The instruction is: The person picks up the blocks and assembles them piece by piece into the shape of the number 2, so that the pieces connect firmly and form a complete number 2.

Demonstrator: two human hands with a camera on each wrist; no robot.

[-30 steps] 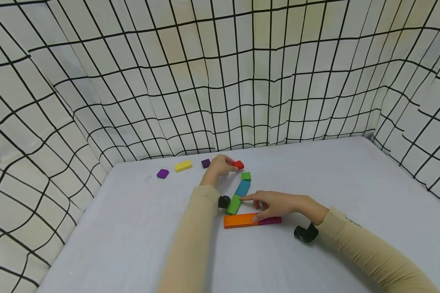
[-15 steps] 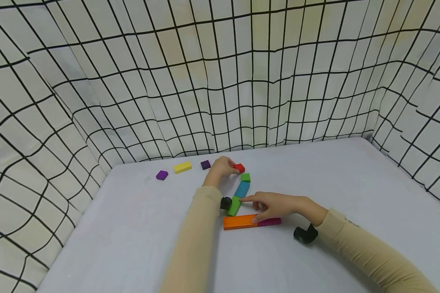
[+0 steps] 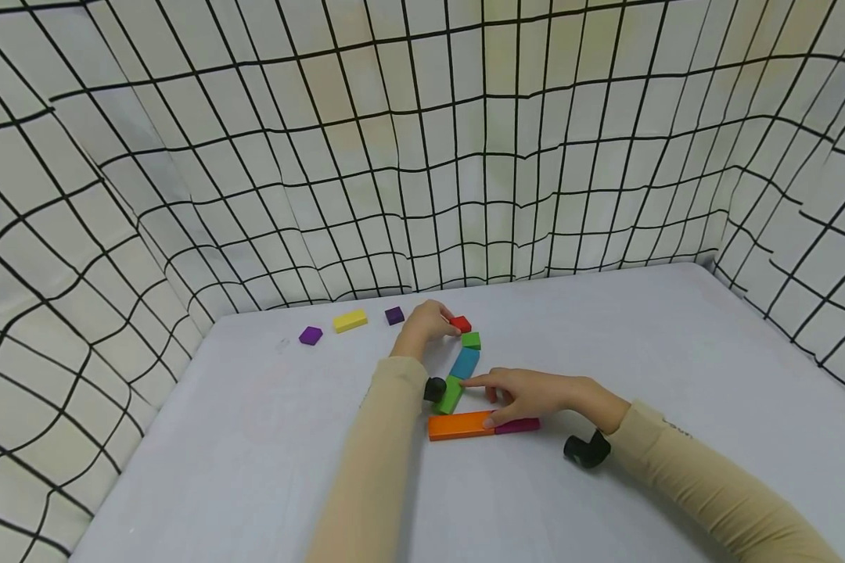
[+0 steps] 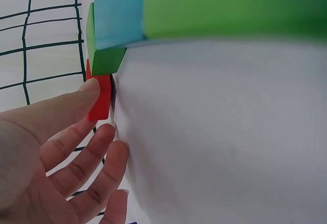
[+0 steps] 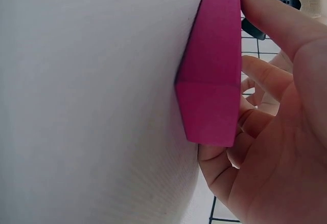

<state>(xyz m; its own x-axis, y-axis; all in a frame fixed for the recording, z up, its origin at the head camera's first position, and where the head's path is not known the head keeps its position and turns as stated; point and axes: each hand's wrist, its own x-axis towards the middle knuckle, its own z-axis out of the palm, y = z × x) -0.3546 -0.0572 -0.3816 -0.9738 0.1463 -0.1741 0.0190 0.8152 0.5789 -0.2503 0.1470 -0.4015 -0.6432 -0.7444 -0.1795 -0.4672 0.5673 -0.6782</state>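
Observation:
At the far end of a line of blocks, my left hand (image 3: 426, 322) pinches a red block (image 3: 461, 324) between thumb and forefinger. In the left wrist view the thumb lies on the red block (image 4: 103, 98), right beside a small green block (image 4: 107, 60). A blue block (image 3: 465, 363) and a longer green block (image 3: 449, 396) continue the line toward me. My right hand (image 3: 531, 392) touches the longer green block with its straight forefinger. Its thumb rests at the joint of an orange block (image 3: 461, 425) and a magenta block (image 3: 517, 425), which lie end to end.
Left of my left hand lie a dark purple block (image 3: 394, 315), a yellow block (image 3: 350, 320) and a purple block (image 3: 311, 335). A black grid net (image 3: 422, 168) rises behind the white table (image 3: 253, 438) and along its sides.
The red block has come slightly nearer to the small green block, with my left hand holding it. My right hand stays in place.

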